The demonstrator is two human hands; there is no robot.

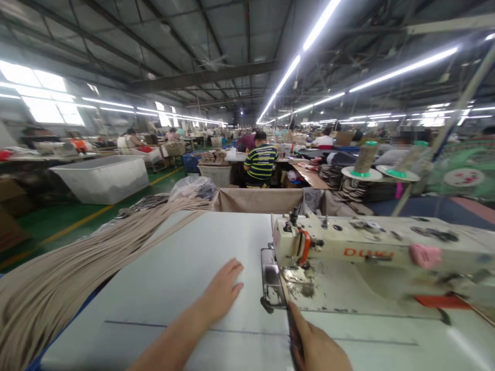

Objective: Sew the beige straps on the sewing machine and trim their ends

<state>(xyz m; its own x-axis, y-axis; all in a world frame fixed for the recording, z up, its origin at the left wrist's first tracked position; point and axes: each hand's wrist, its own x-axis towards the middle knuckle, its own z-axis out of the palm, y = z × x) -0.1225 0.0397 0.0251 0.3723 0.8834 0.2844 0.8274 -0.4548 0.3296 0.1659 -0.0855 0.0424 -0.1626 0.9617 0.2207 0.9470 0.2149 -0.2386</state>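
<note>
A white sewing machine (371,247) with red lettering stands at the right on a pale table (185,257). My left hand (224,291) lies on the table left of the machine's metal plate (271,278), fingers stretched out and nothing held. My right hand (313,340) is at the front of the machine bed, its index finger pressing a narrow beige strip (285,291) that runs toward the needle area. The other fingers curl below the table's edge line, partly hidden. Long beige strips (88,257) hang in a thick bundle over the table's left side.
Behind the table is a beige cloth-lined bin (259,200). Thread cones (365,158) stand on a holder at the right, beside a slanted pole. A grey tub (104,178) sits on the green floor at the left. A person in a striped shirt (262,162) sits further ahead.
</note>
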